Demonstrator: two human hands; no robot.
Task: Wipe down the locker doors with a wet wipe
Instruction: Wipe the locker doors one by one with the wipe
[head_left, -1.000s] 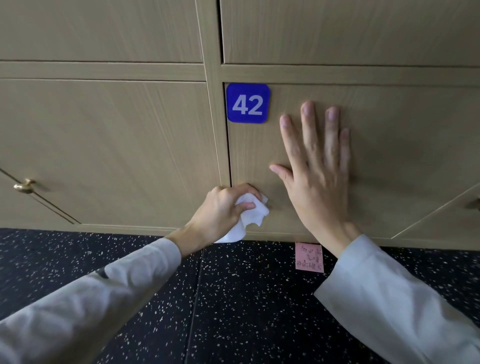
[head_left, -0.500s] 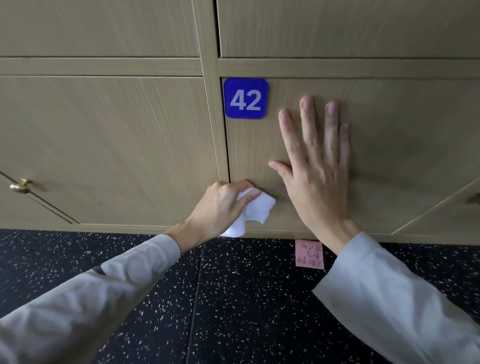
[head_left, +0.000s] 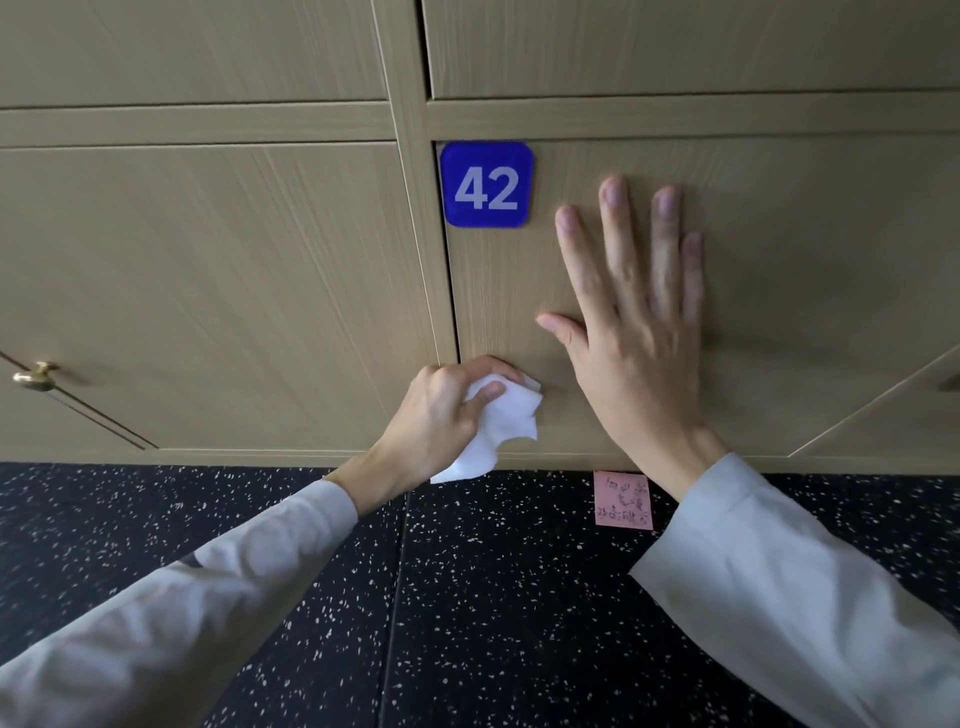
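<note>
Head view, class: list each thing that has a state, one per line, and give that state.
Left hand: grips the white wet wipe.
Right hand: flat, fingers straight, pressed on the door.
Wooden locker door with blue 42 plate: closed.
Pink paper note: lying on the speckled black floor.

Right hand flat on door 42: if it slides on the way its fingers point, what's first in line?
Bare door up to its top edge; the right hand points past the 42 plate, which sits off to the side.
</note>
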